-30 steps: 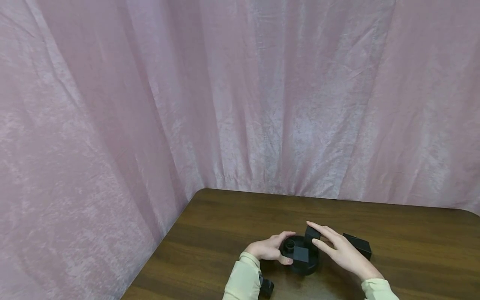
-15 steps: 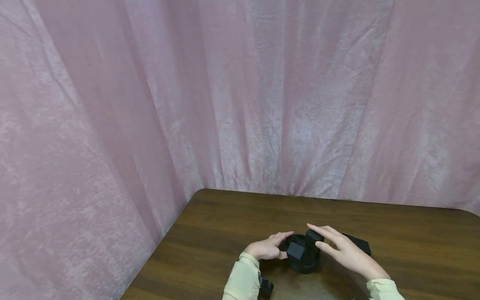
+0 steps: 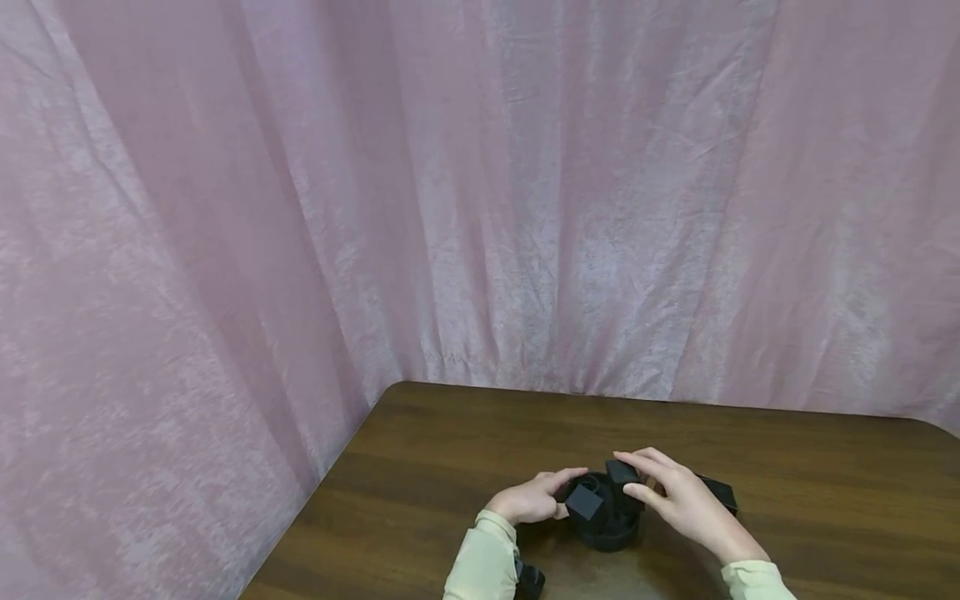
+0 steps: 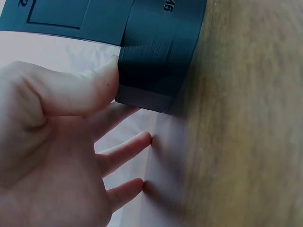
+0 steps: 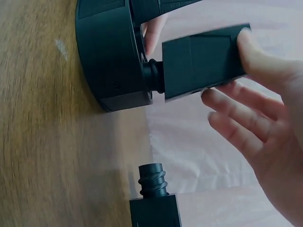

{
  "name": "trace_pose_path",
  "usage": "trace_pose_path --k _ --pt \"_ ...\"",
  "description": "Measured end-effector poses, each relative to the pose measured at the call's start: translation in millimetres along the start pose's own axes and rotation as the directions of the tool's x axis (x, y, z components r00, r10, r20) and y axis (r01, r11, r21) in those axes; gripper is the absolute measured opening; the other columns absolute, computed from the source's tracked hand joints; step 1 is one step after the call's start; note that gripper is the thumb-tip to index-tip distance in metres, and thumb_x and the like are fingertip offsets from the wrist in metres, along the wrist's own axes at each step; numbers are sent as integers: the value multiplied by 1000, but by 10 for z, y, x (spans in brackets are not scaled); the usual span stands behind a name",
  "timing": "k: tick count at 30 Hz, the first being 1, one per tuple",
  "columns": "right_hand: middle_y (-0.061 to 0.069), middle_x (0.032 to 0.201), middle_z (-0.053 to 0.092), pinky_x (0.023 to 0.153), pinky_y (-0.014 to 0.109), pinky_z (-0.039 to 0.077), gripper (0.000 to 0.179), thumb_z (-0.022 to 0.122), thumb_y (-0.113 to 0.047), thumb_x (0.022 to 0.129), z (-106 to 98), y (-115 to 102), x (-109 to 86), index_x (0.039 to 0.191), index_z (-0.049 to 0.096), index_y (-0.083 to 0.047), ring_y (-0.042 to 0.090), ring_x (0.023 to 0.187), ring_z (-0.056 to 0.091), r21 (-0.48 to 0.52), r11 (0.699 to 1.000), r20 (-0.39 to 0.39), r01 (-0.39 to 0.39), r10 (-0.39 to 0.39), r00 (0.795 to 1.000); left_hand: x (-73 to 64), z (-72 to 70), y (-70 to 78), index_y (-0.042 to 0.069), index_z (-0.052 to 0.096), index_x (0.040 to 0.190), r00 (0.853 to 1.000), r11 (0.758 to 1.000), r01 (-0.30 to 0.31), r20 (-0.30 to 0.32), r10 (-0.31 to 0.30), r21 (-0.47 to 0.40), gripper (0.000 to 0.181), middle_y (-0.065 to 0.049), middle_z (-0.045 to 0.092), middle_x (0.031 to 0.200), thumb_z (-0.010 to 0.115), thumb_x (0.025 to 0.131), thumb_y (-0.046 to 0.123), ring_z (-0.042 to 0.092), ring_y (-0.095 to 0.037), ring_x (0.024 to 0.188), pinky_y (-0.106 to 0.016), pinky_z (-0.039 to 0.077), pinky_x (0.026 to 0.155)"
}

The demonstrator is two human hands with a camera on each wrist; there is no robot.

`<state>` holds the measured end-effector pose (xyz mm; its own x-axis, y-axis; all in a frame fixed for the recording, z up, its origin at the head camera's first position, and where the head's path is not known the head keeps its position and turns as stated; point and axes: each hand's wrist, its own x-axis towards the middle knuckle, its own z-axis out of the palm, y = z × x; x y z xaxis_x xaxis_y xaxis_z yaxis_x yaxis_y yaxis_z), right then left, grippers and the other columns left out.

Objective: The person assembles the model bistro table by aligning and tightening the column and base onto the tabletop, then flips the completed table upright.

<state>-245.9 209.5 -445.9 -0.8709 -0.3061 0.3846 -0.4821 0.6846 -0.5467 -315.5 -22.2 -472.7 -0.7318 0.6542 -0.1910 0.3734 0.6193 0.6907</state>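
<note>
A round black base (image 3: 609, 540) stands on the table. Two black rectangular blocks rise from it, one (image 3: 584, 502) on the left and one (image 3: 621, 472) on the right. My left hand (image 3: 528, 498) holds the base's left side between thumb and index finger; the other fingers reach toward the tabletop in the left wrist view. With thumb and fingertips my right hand (image 3: 686, 500) grips the top of the right block. That block's threaded stem (image 5: 154, 75) enters the base in the right wrist view. How deep the thread sits is hidden.
Beyond my right hand lies a loose black block (image 3: 720, 493); its threaded stem (image 5: 152, 180) shows in the right wrist view. A dark object (image 3: 529, 579) is beside the left sleeve. Pink curtains (image 3: 480, 208) hang behind the brown wooden table (image 3: 465, 425).
The left block has turned and shifted slightly left. My right fingers loosened a little from the right block, then closed on it again. The left hand has barely moved.
</note>
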Motion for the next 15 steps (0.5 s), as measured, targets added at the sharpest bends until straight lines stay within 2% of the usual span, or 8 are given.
trace_pose_path --k 4,8,12,15 --pt "-12 95 47 53 17 36 48 58 -28 85 3 -5 -9 131 44 -30 -5 64 40 -28 999 0 36 -36 999 1 1 -18 30 36 136 1000 1000 3 -1 -3 -5 69 -2 43 135 57 76 2 38 -20 124 -38 34 95" --pt "-15 90 45 51 17 35 48 58 -36 84 -3 -11 -17 129 44 -37 -5 60 38 -57 998 -13 -23 22 1000 1 4 -12 34 35 135 999 999 42 1 -42 0 69 -2 40 136 57 77 5 33 -24 126 -45 33 95" --pt "-13 78 42 51 17 34 45 59 -39 83 -14 12 -18 126 50 -28 -4 60 37 -67 996 -59 -64 60 996 5 8 -11 34 35 135 999 999 32 1 -32 15 68 -1 39 137 56 77 6 32 -24 126 -45 32 96" --pt "-13 81 46 57 20 38 38 59 -35 84 -31 34 -16 118 56 -19 -2 70 46 -102 992 -120 -75 63 991 6 4 -5 34 35 135 1000 999 21 -1 -21 31 68 0 40 137 57 77 6 32 -24 126 -44 32 96"
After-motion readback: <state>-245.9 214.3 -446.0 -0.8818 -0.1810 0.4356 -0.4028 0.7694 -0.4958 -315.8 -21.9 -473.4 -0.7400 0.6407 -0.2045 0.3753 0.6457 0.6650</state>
